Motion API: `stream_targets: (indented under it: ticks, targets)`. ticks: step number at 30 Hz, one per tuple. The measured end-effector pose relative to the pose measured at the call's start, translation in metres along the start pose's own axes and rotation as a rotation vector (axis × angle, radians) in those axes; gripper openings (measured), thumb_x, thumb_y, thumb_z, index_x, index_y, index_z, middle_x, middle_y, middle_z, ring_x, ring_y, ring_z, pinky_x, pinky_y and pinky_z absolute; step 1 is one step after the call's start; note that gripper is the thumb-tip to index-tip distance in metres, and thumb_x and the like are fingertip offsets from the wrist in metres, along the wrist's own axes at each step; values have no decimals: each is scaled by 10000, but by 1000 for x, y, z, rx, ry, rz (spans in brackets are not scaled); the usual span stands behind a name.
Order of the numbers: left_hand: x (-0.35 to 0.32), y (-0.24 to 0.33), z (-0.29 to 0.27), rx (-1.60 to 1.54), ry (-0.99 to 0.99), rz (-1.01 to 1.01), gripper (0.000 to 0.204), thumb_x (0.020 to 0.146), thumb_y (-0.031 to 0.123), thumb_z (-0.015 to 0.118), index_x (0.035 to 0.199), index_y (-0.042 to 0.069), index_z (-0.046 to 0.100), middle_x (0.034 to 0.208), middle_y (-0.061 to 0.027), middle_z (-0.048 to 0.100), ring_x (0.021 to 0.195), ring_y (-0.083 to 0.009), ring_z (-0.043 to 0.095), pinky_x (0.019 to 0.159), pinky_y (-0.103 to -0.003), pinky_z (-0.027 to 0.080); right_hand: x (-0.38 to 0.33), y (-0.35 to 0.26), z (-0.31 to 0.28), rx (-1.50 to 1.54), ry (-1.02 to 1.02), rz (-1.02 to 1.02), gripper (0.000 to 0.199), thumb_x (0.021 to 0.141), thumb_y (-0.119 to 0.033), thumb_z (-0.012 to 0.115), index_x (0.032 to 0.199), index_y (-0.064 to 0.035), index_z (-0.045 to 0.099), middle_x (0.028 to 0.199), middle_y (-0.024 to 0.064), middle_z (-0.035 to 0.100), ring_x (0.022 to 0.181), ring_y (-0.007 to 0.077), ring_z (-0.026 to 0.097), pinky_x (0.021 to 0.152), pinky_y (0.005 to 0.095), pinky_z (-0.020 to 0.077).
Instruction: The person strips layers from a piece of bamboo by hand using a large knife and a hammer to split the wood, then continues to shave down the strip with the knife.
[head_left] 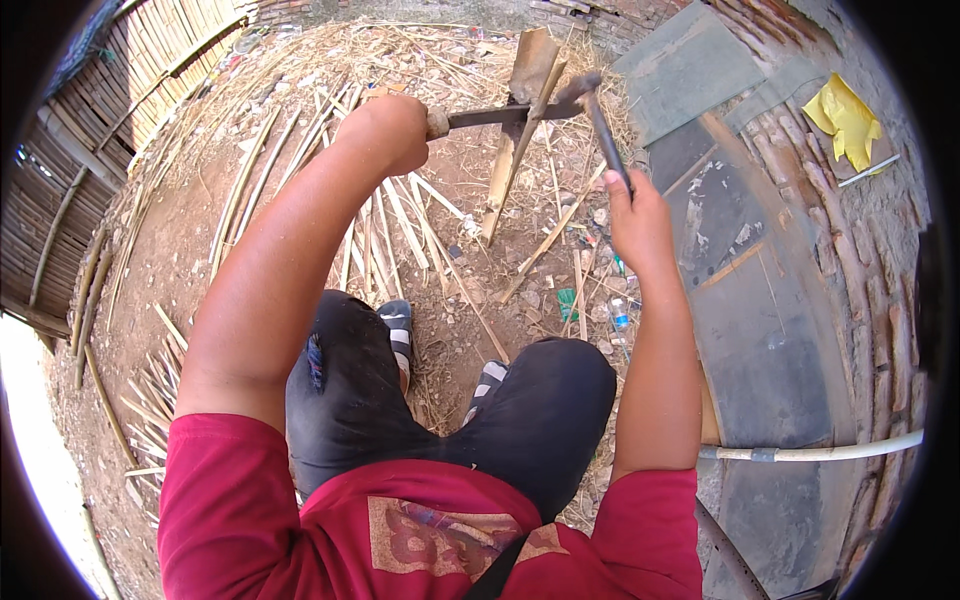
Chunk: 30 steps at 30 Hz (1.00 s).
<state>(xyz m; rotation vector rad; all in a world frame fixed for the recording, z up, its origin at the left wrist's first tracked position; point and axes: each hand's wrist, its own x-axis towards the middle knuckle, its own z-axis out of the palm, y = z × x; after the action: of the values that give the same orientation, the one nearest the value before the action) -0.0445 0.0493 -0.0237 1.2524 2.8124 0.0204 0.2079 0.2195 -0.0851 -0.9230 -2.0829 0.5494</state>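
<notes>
Knife handle hidden inside the closed left hand (388, 132); only its butt end is seen. Lower end of the hammer handle (607, 135) is covered by the right hand (637, 215), its fingers curled out of sight. Base of the upright bamboo piece (515, 150) is lost among debris on the ground. Small bottle (620, 314) by the right knee is too small to be made out. White pipe (810, 452) is cut off at the right rim.

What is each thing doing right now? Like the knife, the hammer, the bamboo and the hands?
Left hand: shut on the knife handle.
Knife: held level, blade set across the bamboo's top.
Bamboo: standing on end, leaning, top split open.
Right hand: shut on the hammer handle.
Hammer: raised, head at the knife's tip.
Bamboo strips: lying loose on the dirt.
Yellow cloth: crumpled on the bricks.
</notes>
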Motion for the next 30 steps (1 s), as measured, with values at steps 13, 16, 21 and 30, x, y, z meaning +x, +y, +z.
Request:
stream_targets:
  ticks: [13,16,21,30]
  targets:
    - [30,-6,31,-20,12,16,281,885,118,629,1136,63,743,1129,-164,747,1049,-338,724,900,-440,590,4,25,23,3,-131,84,427,1053,-419,562,1079,1,633,769,140,654,677,285,637,655,444,480]
    - [20,-4,32,-46,42,15,261,884,137,642,1122,77,731,1099,-163,747,1038,-338,722,886,-449,587,-8,34,31,307,-97,284,354,1061,-343,556,1129,0,611,707,50,565,628,165,563,588,346,448]
    - [11,-13,55,-163,247,35,323,868,293,767,1108,86,707,955,-157,754,927,-350,731,808,-460,579,-20,30,27,725,0,334,266,1066,-188,553,1267,-13,551,735,-35,499,592,43,457,518,222,391]
    - [12,-12,75,-151,226,26,418,879,452,784,1035,67,737,874,-165,744,867,-345,730,780,-471,573,-30,23,14,615,81,188,470,1110,-391,486,1396,-32,588,737,-28,521,582,22,430,490,181,327]
